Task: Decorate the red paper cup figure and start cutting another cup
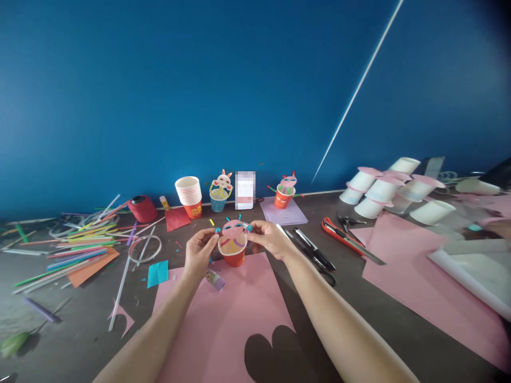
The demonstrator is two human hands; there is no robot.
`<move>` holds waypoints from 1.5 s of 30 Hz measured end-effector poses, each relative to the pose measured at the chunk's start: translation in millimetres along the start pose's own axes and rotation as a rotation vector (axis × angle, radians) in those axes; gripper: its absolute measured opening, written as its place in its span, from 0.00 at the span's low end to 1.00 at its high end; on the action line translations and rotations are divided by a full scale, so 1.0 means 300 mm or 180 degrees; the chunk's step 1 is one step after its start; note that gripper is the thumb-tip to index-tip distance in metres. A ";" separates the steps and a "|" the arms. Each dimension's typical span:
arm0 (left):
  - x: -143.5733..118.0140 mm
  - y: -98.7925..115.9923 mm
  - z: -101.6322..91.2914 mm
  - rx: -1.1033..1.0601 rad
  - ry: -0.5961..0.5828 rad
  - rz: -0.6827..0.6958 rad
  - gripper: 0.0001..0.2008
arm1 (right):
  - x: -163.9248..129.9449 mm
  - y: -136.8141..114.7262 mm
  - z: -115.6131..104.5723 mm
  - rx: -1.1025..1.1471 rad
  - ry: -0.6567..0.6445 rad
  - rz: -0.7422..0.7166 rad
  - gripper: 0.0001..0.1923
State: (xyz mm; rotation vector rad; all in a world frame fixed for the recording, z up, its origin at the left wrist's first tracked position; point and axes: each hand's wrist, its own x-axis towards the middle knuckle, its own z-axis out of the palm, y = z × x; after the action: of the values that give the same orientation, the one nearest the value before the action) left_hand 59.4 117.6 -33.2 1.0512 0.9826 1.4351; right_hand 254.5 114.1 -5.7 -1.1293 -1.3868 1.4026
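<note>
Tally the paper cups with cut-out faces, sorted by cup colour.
Red: 2, the front red cup between the left hand and right hand, and the back red cup on the purple sheet
Blue: 1, the blue cup near the wall
Total: 3

Two hands [275, 240] were counted, and with them two blue balls [217, 230] and three cups with paper faces [234, 259]. One stack of cups [188, 190] was seen, along with one red roll [144, 210], one cutter [344, 238] and two glue sticks [217, 282]. One red square [178, 219], one blue square [157, 274], one orange sheet [93, 270] and one purple sheet [279, 217] were found. The white cups [381, 190] were too blurred, and the straws [80, 258] too heaped, to be counted.
</note>
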 end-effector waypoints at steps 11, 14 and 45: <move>-0.005 0.005 0.001 0.0055 -0.0025 -0.0062 0.12 | 0.002 0.005 0.011 0.0086 0.0055 0.0058 0.12; -0.004 0.001 -0.001 0.0078 -0.0015 -0.0088 0.12 | 0.008 0.011 0.016 0.0143 0.0135 0.0071 0.11; -0.011 -0.012 0.003 0.0149 -0.0030 0.0072 0.14 | 0.003 0.020 0.038 0.0372 0.0065 -0.0126 0.09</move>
State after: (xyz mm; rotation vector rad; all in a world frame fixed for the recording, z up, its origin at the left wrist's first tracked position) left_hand 61.5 114.9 -36.8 1.1054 1.0046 1.4303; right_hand 243.3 111.9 -12.0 -1.0323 -1.2889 1.4211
